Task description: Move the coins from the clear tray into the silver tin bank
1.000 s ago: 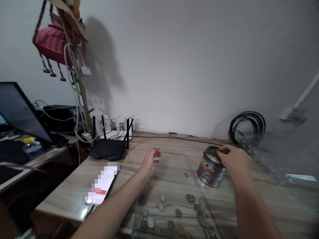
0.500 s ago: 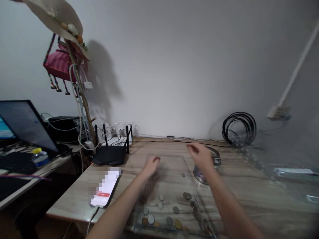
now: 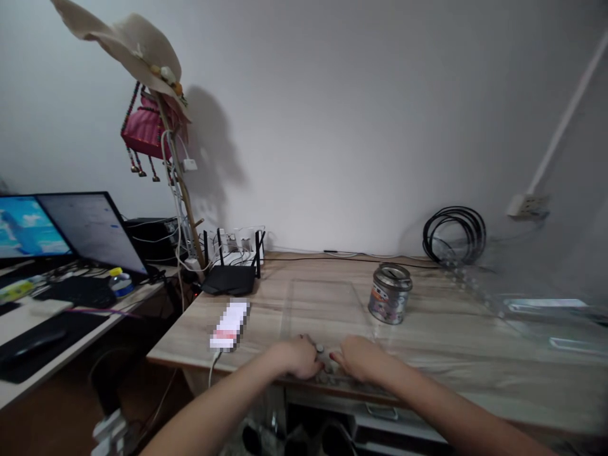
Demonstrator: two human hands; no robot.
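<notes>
A shallow clear plastic tray [image 3: 323, 301] lies on the wooden desk, its front near the desk edge. Both hands reach down into its front part. My left hand [image 3: 300, 358] is low over the coins, thumb and fingers apart and curved. Facing it is my right hand [image 3: 357, 358], thumb held out toward the coins; its other fingers are partly hidden. Between the hands shows a silver coin [image 3: 320, 348], with several blurred ones nearer the edge. A round metal tin [image 3: 390, 294] with a slotted lid and printed sides stands upright right of the tray.
A lit phone [image 3: 230, 324] on a cable lies left of the tray, with a black router [image 3: 230, 278] behind it. Coiled black cable [image 3: 455, 234] leans against the wall. A clear plastic panel [image 3: 541, 304] is at the right. Monitors [image 3: 90, 228] stand on the left desk.
Both hands have come down and toward me, from above the tray's far part and beside the tin to the coins at its front. The tin is now uncovered. The view has shifted.
</notes>
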